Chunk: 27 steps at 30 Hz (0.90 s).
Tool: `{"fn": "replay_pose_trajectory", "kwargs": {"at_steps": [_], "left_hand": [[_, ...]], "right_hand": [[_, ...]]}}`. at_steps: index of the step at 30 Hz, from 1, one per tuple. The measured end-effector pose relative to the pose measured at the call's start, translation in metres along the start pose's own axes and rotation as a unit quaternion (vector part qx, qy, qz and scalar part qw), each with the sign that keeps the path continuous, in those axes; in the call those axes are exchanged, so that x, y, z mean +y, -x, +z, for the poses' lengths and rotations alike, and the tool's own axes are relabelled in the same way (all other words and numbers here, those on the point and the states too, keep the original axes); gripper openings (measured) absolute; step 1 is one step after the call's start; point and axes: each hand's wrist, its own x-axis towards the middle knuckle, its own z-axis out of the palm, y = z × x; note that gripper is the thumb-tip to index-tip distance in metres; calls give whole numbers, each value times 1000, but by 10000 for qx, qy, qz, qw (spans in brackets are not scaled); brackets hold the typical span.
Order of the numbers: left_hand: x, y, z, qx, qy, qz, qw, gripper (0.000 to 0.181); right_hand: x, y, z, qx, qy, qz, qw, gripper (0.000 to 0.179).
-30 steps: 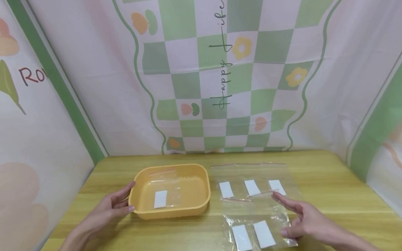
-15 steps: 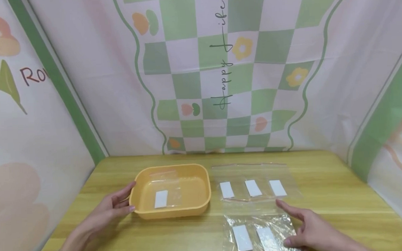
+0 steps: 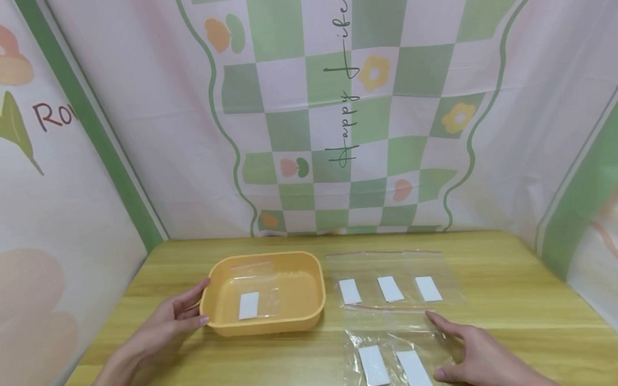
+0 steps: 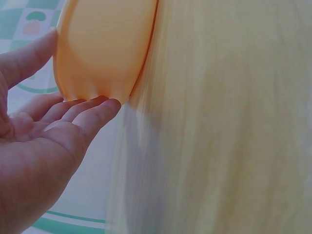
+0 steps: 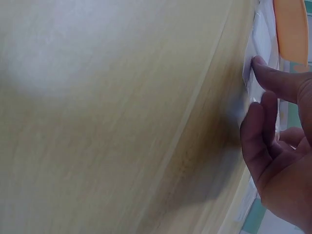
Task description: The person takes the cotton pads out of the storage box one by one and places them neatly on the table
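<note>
My left hand holds the left end of a yellow plastic tray, its thumb and fingers spread across the end wall. Inside the tray lies a clear zip bag with a white card in it. To the right, my right hand rests at the right side of a clear zip bag holding a white card. Its index finger reaches the zip end and its thumb the side. Overlapping on the left is another clear bag with a white card.
Behind lies a row of clear zip bags with white cards, seemingly overlapping. The wooden table ends at a printed cloth at the back, with cloth also on both sides.
My right hand has drawn the right front bag slightly nearer and rightward; its zip edge now lies in line with the neighbouring bag's. My left hand and the tray have not visibly moved.
</note>
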Motion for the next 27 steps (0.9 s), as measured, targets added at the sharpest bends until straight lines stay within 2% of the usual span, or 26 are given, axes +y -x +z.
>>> {"fn": "replay_pose_trajectory", "kwargs": {"at_steps": [2, 5, 11, 16, 19, 21, 25, 27], "left_hand": [[0, -1, 0, -1, 14, 35, 10000, 82], [-1, 0, 0, 22, 1, 24, 10000, 83], [-1, 1, 0, 38, -11, -20, 10000, 84], [-1, 1, -1, 32, 4, -33, 10000, 84], [-1, 1, -1, 29, 1, -33, 10000, 84], [-1, 1, 0, 36, 2, -36, 10000, 84], [0, 0, 0, 36, 10, -13, 10000, 84], [0, 0, 0, 46, -4, 12, 10000, 84]], "right_hand": [[1, 0, 0, 150, 393, 12, 9991, 111], [2, 0, 1, 248, 456, -53, 9986, 111], [4, 0, 2, 393, 851, -433, 9947, 106], [5, 1, 2, 342, 807, -482, 9950, 105], [4, 2, 2, 452, 804, -555, 9942, 102], [1, 2, 3, 653, 906, -626, 9918, 94], [-11, 1, 7, 1124, 1325, -753, 9819, 66], [-18, -1, 11, 1191, 1562, -876, 9766, 54]]}}
